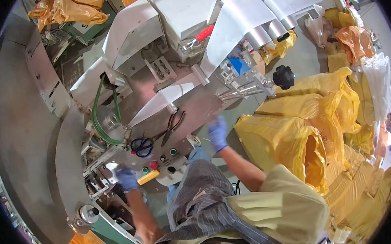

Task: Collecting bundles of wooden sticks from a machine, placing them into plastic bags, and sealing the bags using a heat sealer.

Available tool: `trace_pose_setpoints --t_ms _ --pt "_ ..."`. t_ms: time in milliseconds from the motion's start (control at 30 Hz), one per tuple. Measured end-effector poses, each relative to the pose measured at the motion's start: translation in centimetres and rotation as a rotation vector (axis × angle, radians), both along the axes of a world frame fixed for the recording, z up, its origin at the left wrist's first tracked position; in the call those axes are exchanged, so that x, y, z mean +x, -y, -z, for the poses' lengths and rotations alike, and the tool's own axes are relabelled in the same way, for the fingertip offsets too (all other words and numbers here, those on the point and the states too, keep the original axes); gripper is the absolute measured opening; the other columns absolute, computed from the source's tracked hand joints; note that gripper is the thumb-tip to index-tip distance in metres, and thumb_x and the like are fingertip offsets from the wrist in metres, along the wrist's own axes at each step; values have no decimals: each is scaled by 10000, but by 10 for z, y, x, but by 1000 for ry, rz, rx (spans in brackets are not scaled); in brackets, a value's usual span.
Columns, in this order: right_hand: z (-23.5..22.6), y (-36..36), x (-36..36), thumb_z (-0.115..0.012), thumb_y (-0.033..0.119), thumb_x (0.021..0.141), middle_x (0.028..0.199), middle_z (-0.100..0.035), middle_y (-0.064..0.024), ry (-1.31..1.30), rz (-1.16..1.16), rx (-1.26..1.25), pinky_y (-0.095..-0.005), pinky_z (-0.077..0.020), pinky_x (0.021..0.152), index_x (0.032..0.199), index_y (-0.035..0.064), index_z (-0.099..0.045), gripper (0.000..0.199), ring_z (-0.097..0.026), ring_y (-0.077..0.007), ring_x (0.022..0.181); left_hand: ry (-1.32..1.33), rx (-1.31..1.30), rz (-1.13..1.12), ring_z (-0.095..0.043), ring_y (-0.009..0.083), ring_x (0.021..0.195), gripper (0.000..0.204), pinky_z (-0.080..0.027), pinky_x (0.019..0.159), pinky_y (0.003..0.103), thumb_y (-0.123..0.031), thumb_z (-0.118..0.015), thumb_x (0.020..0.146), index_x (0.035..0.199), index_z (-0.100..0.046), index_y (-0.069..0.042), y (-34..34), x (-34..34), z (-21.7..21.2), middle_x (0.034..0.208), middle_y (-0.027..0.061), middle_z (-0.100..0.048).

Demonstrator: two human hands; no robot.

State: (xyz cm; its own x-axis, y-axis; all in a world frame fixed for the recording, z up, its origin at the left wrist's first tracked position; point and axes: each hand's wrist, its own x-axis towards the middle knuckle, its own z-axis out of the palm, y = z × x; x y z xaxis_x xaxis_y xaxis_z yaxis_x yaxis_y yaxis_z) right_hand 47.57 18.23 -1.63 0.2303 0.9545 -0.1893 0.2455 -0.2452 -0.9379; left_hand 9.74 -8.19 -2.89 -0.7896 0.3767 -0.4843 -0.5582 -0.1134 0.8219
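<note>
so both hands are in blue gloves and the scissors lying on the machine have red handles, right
Not quite. The head view shows the scissors with blue handles, not red, lying on the machine's metal plate beside the pliers. Both the left hand and right hand do wear blue gloves.

Right hand: blue-gloved, motion-blurred, fingers indistinct, grip cannot be told. Left hand: blue-gloved, fingers partly hidden among machine parts, contact unclear. Yellow bags: far ones run out of view at the dark rim. Control buttons: markings too small to tell.
</note>
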Motion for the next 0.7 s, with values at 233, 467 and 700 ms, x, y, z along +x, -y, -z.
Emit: trace_pose_setpoints --t_ms 233,467,700 --pt "-126 -136 91 -415 278 900 1099 -516 -71 -403 110 333 -312 -444 775 1145 50 -446 336 -525 -174 920 -311 -71 921 -502 99 893 393 -413 740 231 -277 -594 792 1080 -536 -16 -324 276 -188 1013 50 -551" --pt "-192 -170 56 -602 217 808 934 -588 -85 -680 92 208 -267 -478 698 1063 29 -515 329 -576 -169 781 -47 51 846 -495 59 654 252 -399 590 203 -241 -676 740 833 -628 -12 -437 335 -219 734 0 -588" --pt "-198 -165 55 -542 271 843 918 -579 -112 -550 163 187 -266 -449 713 1064 6 -475 352 -552 -162 805 61 50 863 -480 47 566 186 -395 527 203 -225 -688 735 775 -648 -48 -438 341 -225 673 -17 -587"
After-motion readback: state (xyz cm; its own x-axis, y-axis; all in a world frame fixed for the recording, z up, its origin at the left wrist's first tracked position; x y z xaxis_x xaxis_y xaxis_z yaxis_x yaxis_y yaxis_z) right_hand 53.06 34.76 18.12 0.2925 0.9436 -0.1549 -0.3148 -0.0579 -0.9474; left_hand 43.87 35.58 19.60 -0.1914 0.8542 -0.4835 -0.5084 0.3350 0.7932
